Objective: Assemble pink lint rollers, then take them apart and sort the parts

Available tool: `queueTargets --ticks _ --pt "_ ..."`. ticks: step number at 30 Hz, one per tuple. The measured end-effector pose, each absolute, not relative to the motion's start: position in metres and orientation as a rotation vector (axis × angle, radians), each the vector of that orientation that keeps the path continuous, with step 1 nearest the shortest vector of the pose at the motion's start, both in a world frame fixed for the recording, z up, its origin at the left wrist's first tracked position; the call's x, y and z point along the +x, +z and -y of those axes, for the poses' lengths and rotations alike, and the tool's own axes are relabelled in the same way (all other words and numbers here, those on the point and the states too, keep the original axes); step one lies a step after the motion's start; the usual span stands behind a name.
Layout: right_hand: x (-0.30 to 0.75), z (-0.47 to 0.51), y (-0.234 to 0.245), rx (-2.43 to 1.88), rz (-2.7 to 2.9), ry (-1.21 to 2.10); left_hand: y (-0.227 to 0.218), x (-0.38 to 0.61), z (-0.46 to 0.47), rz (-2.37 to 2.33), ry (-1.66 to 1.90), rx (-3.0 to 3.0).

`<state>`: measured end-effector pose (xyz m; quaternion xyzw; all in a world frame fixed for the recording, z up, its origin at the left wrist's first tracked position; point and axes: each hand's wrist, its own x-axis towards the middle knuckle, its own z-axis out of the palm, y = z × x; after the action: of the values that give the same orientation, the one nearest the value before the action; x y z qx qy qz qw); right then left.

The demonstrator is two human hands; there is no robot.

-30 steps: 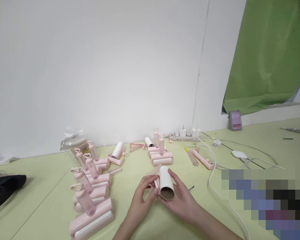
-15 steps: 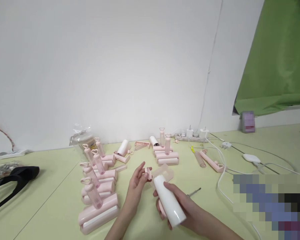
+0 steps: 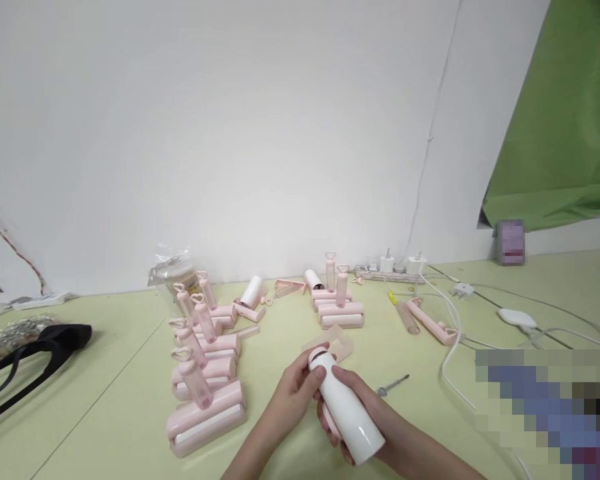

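Observation:
My right hand (image 3: pixel 367 420) grips a white lint-roller roll (image 3: pixel 347 407), its far end pointing away from me. A pink part sits under the roll against my palm. My left hand (image 3: pixel 293 393) pinches a small pink end cap (image 3: pixel 319 353) against the roll's far end. A translucent pink cover (image 3: pixel 333 341) lies on the yellow-green table (image 3: pixel 105 400) just beyond my hands. A small metal tool (image 3: pixel 394 383) lies to the right of them.
A row of assembled pink lint rollers (image 3: pixel 205 373) stands at my left, another stack (image 3: pixel 339 308) behind. Loose pink handles (image 3: pixel 430 323), a power strip (image 3: pixel 390 272) with chargers and white cables (image 3: pixel 460 360) lie right. A black strap (image 3: pixel 35 350) lies far left.
My left hand brought the pink cap from beside the roll onto its far end. My right hand turned the roll from open end facing me to lengthwise. The view shifted slightly left.

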<state>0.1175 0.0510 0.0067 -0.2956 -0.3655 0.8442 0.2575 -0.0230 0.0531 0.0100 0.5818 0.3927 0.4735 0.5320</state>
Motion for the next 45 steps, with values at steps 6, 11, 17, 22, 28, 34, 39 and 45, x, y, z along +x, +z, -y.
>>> queueTargets --ticks 6,11,17,22,28,34,39,45 --pt "0.119 -0.050 0.004 -0.826 1.026 2.272 0.017 -0.026 -0.049 -1.011 1.178 1.460" --pt "0.119 -0.051 0.005 -0.817 1.044 2.260 0.013 -0.027 -0.049 -1.022 1.147 1.578" --pt "0.115 -0.046 0.015 -0.880 1.137 2.155 0.008 -0.017 -0.045 -0.927 1.142 1.322" --pt "0.116 -0.055 0.013 -0.757 1.128 2.099 0.017 -0.021 -0.050 -0.771 1.354 0.948" --pt "0.132 -0.070 0.018 -0.865 1.523 1.238 0.021 -0.024 -0.059 -0.718 1.574 0.521" --pt "0.136 -0.051 0.019 -0.706 1.822 0.762 0.014 -0.005 -0.049 -0.723 1.567 0.433" --pt "0.133 -0.043 0.017 -0.723 1.856 0.601 0.015 0.007 -0.036 -0.653 1.475 0.466" --pt "0.132 -0.042 0.019 -0.734 1.792 0.753 0.022 0.010 -0.032 -0.699 1.457 0.432"
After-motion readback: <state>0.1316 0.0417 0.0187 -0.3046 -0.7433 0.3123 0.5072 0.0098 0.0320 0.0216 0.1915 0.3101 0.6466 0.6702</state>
